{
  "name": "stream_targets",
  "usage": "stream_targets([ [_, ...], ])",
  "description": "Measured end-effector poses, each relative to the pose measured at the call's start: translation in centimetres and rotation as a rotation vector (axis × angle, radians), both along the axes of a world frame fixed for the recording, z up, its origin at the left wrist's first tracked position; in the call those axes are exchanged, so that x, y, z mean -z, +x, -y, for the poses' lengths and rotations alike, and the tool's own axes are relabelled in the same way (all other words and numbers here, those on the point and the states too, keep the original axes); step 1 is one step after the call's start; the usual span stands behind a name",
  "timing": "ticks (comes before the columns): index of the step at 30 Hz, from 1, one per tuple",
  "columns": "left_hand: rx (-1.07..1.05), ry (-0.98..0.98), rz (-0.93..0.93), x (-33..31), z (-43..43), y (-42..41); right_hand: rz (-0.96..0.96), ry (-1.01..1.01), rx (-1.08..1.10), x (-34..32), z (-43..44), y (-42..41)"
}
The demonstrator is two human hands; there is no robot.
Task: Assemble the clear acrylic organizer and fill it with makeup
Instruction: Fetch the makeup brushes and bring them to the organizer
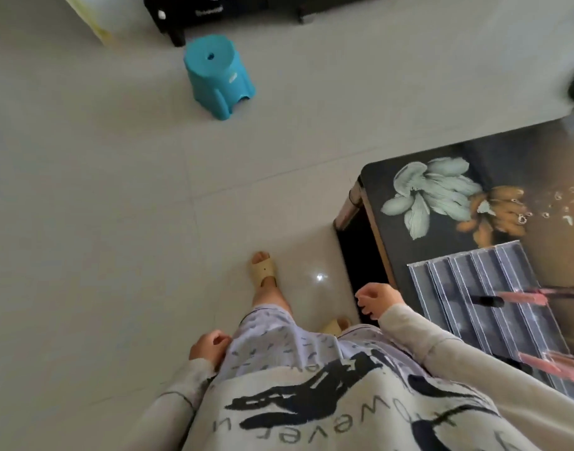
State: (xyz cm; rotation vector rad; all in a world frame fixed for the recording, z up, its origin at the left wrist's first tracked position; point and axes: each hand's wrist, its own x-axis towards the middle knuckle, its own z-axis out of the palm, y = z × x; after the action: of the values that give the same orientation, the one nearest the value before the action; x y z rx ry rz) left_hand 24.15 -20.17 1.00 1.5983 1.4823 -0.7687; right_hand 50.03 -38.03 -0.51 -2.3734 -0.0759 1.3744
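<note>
The clear acrylic organizer, a stepped tray with several ridged rows, lies on the dark floral table at the right. Pink makeup tubes lie across it, and more pink tubes lie near its lower end. My right hand hangs loosely curled and holds nothing, just left of the table's edge. My left hand hangs at my hip, fingers loosely curled, with nothing in it. I am standing beside the table.
A teal plastic stool stands on the pale tiled floor ahead. Black furniture lines the far side. My feet in beige slippers are close to the table's corner.
</note>
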Motion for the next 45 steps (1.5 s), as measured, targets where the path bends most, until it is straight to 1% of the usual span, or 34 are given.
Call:
stream_targets([
  [3,-0.03,-0.014,-0.006,0.2,-3.3,0.3,-0.01,-0.015,-0.039,0.3,-4.3,0.9],
  [6,-0.029,-0.02,0.006,-0.2,-8.7,1.7,-0.008,-0.036,-0.027,0.8,-8.5,1.7],
  [10,0.048,-0.018,0.052,-1.0,-15.7,4.7,0.004,-0.072,0.003,0.7,-13.0,2.7],
  [13,0.118,0.016,0.076,-1.6,-20.0,8.0,0.013,-0.099,0.073,0.4,-15.0,3.3],
  [17,0.233,0.033,0.162,-1.7,-25.1,13.4,0.078,-0.1,0.172,-0.1,-16.8,4.6],
  [21,0.245,0.074,0.233,-1.7,-28.9,18.9,0.06,-0.08,0.265,0.0,-18.6,6.9],
  [24,0.205,0.052,0.263,-1.7,-30.8,22.4,0.022,-0.097,0.283,0.5,-20.4,9.1],
  [28,0.194,0.017,0.22,-1.1,-32.9,26.5,-0.004,-0.125,0.222,0.9,-23.5,13.4],
  [33,0.238,-0.027,0.092,-0.3,-35.1,31.0,-0.005,-0.14,0.184,-0.3,-27.1,21.4],
  [35,0.24,-0.044,0.053,-0.4,-35.9,33.2,0.03,-0.11,0.226,-0.6,-28.1,24.6],
  [38,0.316,-0.061,0.01,-0.5,-37.3,36.3,0.023,-0.072,0.299,-0.8,-29.2,28.4],
  [42,0.414,-0.065,0.01,-0.6,-38.9,42.4,0.004,-0.019,0.357,-0.8,-30.1,33.2],
  [45,0.466,-0.058,0.029,-0.4,-40.3,47.9,-0.016,-0.024,0.396,-0.7,-30.4,36.1],
])
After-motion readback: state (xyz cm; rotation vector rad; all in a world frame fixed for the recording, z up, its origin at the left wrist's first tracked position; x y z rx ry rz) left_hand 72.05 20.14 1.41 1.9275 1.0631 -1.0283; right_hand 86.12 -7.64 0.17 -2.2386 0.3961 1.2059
